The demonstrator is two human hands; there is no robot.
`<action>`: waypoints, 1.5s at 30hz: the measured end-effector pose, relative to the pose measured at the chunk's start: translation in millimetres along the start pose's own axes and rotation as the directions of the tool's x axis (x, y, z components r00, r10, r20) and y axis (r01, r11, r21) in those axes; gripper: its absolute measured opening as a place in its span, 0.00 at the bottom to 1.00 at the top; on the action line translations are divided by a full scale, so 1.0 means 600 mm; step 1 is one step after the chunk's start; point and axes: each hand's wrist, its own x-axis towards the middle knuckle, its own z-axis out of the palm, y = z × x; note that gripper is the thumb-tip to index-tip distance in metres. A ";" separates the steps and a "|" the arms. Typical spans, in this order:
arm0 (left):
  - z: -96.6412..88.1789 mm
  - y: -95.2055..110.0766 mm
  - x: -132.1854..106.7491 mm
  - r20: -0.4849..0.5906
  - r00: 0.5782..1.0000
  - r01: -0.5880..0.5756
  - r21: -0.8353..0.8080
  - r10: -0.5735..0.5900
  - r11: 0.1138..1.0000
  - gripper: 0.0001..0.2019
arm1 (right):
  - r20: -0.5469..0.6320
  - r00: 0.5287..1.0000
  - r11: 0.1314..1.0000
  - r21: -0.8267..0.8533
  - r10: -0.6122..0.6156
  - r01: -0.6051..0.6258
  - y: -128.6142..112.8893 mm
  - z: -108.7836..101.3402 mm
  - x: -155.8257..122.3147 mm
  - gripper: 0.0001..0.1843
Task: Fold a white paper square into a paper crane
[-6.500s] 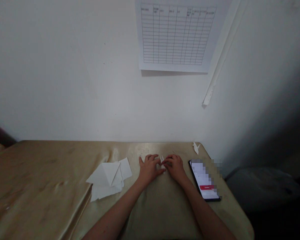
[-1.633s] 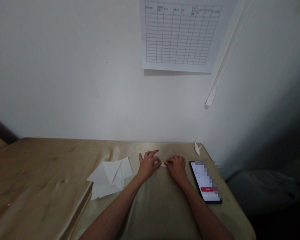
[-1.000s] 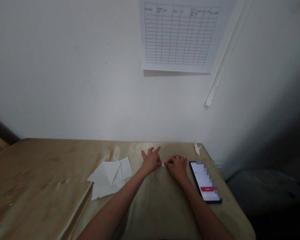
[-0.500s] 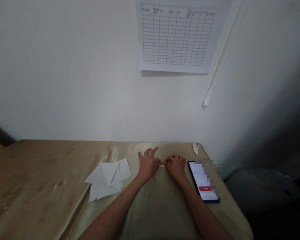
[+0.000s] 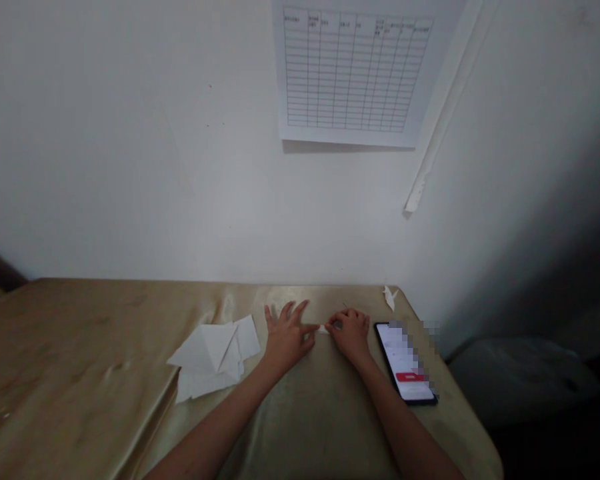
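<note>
A small piece of white folded paper [image 5: 323, 329] lies low over the table between my two hands. My right hand [image 5: 351, 332] pinches its right side between thumb and index finger, the other fingers curled. My left hand [image 5: 287, 337] has its fingers spread, and its index fingertip reaches the paper's left end; whether it presses on it I cannot tell. The paper's right part is hidden behind my right fingers.
White paper sheets [image 5: 207, 357] lie in a loose pile left of my left arm. A phone [image 5: 405, 363] with a lit screen rests right of my right hand. Beyond it, a small folded paper bird [image 5: 390, 298] sits near the table's [image 5: 325, 413] back right corner, close to the wall.
My left hand has shifted left and its fingers have spread wider, leaving more of the small paper showing. My right hand keeps its pinch in nearly the same place.
</note>
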 end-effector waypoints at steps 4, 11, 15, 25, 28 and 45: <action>0.001 -0.002 -0.005 0.016 0.999 0.037 0.001 -0.037 0.999 0.13 | 0.008 1.000 1.000 -0.022 -0.010 0.010 -0.002 -0.002 -0.001 0.07; 0.004 -0.007 -0.009 -0.007 1.000 0.031 0.007 -0.031 1.000 0.14 | 0.012 1.000 1.000 -0.017 -0.021 0.021 -0.004 -0.004 -0.004 0.06; 0.004 -0.002 -0.010 -0.012 0.999 0.039 0.017 -0.039 0.999 0.13 | 0.009 1.000 0.999 -0.018 -0.027 0.027 -0.004 -0.004 -0.004 0.06; 0.007 -0.023 -0.009 -0.008 0.996 0.092 0.068 -0.091 0.993 0.11 | 0.006 0.999 0.999 0.006 -0.033 0.033 -0.004 -0.004 -0.006 0.06; 0.008 -0.023 -0.011 -0.039 0.997 0.073 0.076 -0.070 0.994 0.11 | 0.009 1.000 1.000 0.004 -0.028 0.028 -0.004 -0.005 -0.005 0.06; 0.022 0.000 -0.015 -0.050 0.993 -0.102 0.040 0.104 0.994 0.12 | -0.032 0.997 0.997 0.030 -0.067 0.067 0.012 -0.001 -0.004 0.07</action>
